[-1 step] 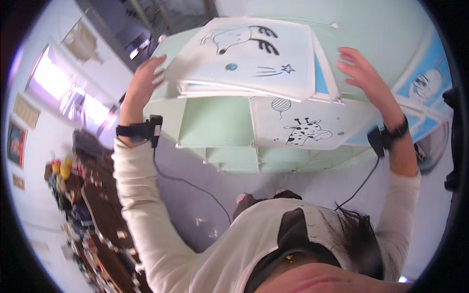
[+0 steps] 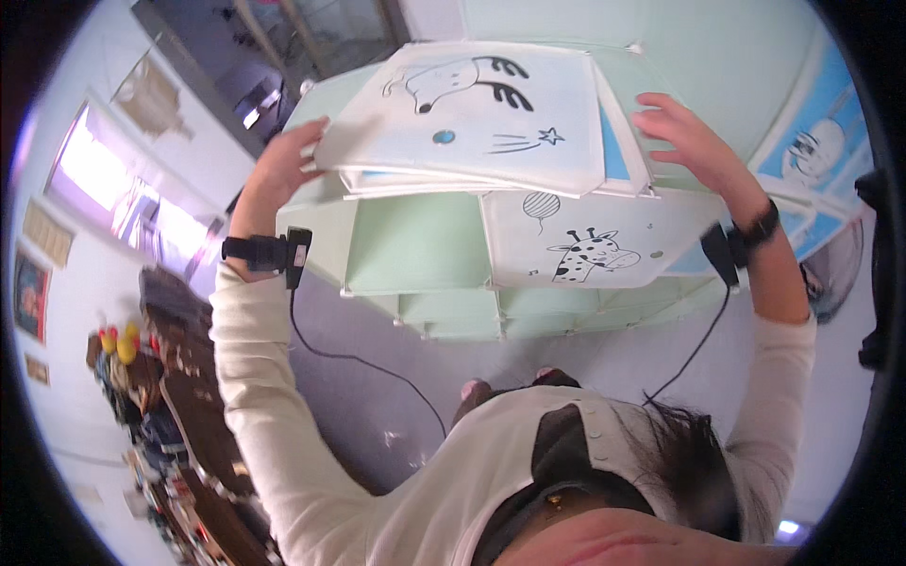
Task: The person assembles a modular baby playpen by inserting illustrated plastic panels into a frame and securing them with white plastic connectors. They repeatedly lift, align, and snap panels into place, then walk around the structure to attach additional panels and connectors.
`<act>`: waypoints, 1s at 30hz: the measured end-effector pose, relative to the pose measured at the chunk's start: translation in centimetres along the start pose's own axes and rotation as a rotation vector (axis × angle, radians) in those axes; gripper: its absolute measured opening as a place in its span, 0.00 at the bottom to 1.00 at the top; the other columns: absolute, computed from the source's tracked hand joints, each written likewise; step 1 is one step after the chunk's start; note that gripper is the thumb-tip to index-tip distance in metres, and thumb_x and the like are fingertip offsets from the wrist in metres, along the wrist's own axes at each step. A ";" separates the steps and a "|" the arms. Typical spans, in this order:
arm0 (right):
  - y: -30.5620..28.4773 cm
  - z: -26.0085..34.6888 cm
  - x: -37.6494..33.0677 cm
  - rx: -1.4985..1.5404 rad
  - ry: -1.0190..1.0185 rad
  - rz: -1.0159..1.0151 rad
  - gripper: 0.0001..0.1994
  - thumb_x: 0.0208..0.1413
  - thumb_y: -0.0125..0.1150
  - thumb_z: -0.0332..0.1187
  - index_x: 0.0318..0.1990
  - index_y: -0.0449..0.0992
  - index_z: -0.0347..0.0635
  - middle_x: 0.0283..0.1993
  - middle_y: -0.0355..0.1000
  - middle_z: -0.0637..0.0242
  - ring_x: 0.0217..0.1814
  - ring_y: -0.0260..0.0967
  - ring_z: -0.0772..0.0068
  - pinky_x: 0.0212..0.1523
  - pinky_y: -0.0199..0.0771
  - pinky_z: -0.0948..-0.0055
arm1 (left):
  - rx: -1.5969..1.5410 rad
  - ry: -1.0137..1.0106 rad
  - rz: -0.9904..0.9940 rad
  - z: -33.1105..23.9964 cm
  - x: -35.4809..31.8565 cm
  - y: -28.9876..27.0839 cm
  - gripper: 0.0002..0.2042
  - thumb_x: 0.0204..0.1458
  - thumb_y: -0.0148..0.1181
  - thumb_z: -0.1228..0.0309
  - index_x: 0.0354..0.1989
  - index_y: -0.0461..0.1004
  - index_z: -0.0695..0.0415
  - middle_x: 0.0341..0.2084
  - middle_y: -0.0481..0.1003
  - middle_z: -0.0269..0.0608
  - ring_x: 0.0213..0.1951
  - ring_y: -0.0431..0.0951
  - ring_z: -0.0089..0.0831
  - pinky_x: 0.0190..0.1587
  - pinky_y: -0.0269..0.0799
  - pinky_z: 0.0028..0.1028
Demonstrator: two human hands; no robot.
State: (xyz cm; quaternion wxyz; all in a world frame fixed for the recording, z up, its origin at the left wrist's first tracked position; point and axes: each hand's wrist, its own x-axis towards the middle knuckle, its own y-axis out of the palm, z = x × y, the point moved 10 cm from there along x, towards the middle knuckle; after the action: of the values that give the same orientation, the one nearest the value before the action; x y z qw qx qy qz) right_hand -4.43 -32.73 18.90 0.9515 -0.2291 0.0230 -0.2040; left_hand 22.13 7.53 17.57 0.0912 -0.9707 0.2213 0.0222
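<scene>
A stack of white plastic panels [image 2: 557, 113] lies on top of a pale green cube rack [image 2: 415, 245]. The uppermost panel carries a black line drawing of an animal, a star and a small blue disc; blue shows on panels beneath. At the stack's left edge is my left hand [image 2: 283, 160], its fingers apart and its tips at the panel edge; whether they touch is unclear. My right hand [image 2: 687, 141] hovers just off the right edge, fingers spread, holding nothing. Below the stack, a panel with a giraffe [image 2: 595, 255] covers a front opening of the rack.
More blue and white panels [image 2: 812, 156] stand at the right. A dark wooden table [image 2: 193, 396] with assorted items is at the left, near a bright window [image 2: 99, 156]. Black cables [image 2: 363, 354] hang from the bands on both my wrists.
Both hands have come inward toward the stack, the left moving right to its left edge and the right moving left. The panels look unmoved apart from a slight shift of the view.
</scene>
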 end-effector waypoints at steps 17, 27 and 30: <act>15.2 8.6 5.9 0.435 -0.186 0.099 0.11 0.53 0.59 0.32 0.40 0.76 0.33 0.36 0.75 0.63 0.36 0.73 0.72 0.36 0.73 0.73 | -0.200 0.127 0.046 -1.8 0.7 -13.5 0.10 0.53 0.55 0.71 0.39 0.74 0.65 0.34 0.75 0.43 0.35 0.77 0.31 0.40 0.74 0.27; 22.4 14.3 -0.6 -0.544 -0.467 -0.102 0.14 0.57 0.57 0.34 0.47 0.72 0.35 0.43 0.72 0.61 0.41 0.70 0.71 0.43 0.70 0.75 | -0.093 0.060 -0.094 8.5 3.7 -24.4 0.15 0.52 0.59 0.64 0.40 0.73 0.66 0.32 0.76 0.41 0.32 0.77 0.29 0.36 0.72 0.25; 29.7 7.6 -6.7 0.045 -0.500 0.179 0.08 0.57 0.57 0.33 0.37 0.76 0.38 0.36 0.74 0.68 0.31 0.72 0.79 0.33 0.73 0.78 | 0.041 0.023 -0.109 9.6 3.7 -24.1 0.19 0.51 0.61 0.58 0.42 0.74 0.62 0.32 0.76 0.39 0.32 0.77 0.27 0.36 0.71 0.23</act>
State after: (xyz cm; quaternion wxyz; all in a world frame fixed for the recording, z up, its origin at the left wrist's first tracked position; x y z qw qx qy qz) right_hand 1.72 -2.73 12.09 0.9468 -0.2480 -0.1971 -0.0567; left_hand 35.84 29.07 11.89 0.1095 -0.9794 0.1697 0.0013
